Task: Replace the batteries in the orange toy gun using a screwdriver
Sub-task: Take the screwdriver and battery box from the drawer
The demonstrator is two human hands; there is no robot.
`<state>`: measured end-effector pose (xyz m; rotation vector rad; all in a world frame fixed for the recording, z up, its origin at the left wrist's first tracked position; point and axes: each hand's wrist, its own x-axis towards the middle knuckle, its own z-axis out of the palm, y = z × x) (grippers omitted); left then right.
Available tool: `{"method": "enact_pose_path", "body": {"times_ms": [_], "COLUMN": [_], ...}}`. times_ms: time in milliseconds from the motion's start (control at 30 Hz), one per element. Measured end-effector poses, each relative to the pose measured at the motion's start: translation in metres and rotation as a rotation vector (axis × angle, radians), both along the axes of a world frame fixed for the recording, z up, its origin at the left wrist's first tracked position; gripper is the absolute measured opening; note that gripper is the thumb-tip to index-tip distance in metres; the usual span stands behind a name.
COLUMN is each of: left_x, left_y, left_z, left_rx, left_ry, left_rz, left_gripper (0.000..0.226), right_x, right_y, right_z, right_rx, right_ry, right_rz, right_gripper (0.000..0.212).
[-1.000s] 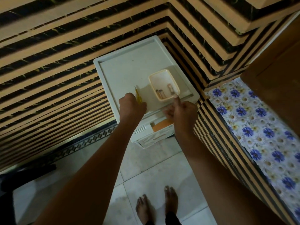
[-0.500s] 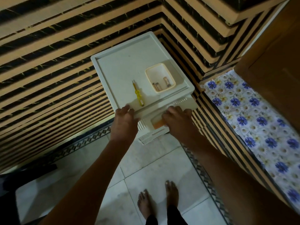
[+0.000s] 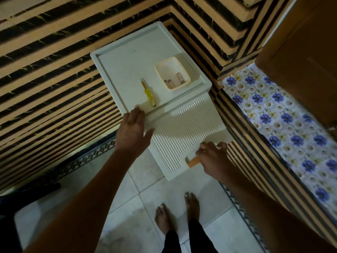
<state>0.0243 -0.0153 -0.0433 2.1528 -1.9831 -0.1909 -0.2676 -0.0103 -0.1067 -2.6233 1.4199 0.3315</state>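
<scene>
A yellow-handled screwdriver [image 3: 148, 93] lies on the white top of a plastic drawer cabinet [image 3: 127, 57]. Beside it stands a small cream tray [image 3: 164, 65] holding batteries [image 3: 174, 80]. My left hand [image 3: 133, 131] rests flat on the top's front edge, fingers straight, just below the screwdriver. Lower down, my right hand [image 3: 213, 157] curls its fingers round an orange handle [image 3: 193, 162] set in the ribbed white cabinet front [image 3: 178, 132]. No orange toy gun shows anywhere.
The cabinet stands in a corner of striped tan-and-black walls. A ledge with a blue-flowered cover [image 3: 284, 121] runs along the right, with a brown door [image 3: 306, 52] behind it. My bare feet [image 3: 175, 210] stand on the pale tiled floor.
My left hand has let go of the screwdriver, which now lies on the top. My right hand has moved down the cabinet front to the orange handle. More of the ribbed front shows.
</scene>
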Motion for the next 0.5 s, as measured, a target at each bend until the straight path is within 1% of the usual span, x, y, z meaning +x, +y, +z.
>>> {"method": "enact_pose_path", "body": {"times_ms": [67, 133, 233, 300, 333, 400, 433, 467, 500], "left_x": [0.001, 0.002, 0.004, 0.005, 0.005, 0.007, 0.008, 0.01, 0.011], "left_y": [0.008, 0.012, 0.013, 0.012, 0.011, 0.01, 0.009, 0.009, 0.008], "left_z": [-0.014, -0.028, -0.048, -0.06, -0.065, -0.075, -0.078, -0.08, -0.081], "left_rx": [-0.016, -0.045, -0.131, -0.195, -0.233, -0.296, -0.316, -0.333, -0.352], "left_ry": [-0.037, -0.079, -0.148, -0.206, -0.241, -0.304, -0.327, -0.338, -0.338], "left_rz": [-0.033, -0.051, -0.041, -0.019, -0.007, 0.023, 0.032, 0.036, 0.032], "left_gripper": [0.092, 0.103, 0.103, 0.097, 0.092, 0.084, 0.083, 0.081, 0.08], "right_x": [0.011, 0.029, 0.062, 0.082, 0.091, 0.106, 0.111, 0.116, 0.121], "right_y": [-0.008, -0.023, -0.052, -0.069, -0.076, -0.082, -0.08, -0.078, -0.076], "right_z": [-0.029, -0.056, -0.092, -0.107, -0.113, -0.12, -0.12, -0.119, -0.115], "right_rx": [0.038, 0.102, 0.126, 0.119, 0.1, 0.001, -0.044, -0.039, 0.025], "right_ry": [0.016, 0.044, 0.026, -0.037, -0.074, -0.181, -0.266, -0.383, -0.494], "right_rz": [0.01, -0.002, 0.019, -0.021, -0.055, -0.194, -0.315, -0.46, -0.616], "right_gripper": [0.048, 0.053, 0.061, 0.063, 0.061, 0.055, 0.058, 0.066, 0.078]}}
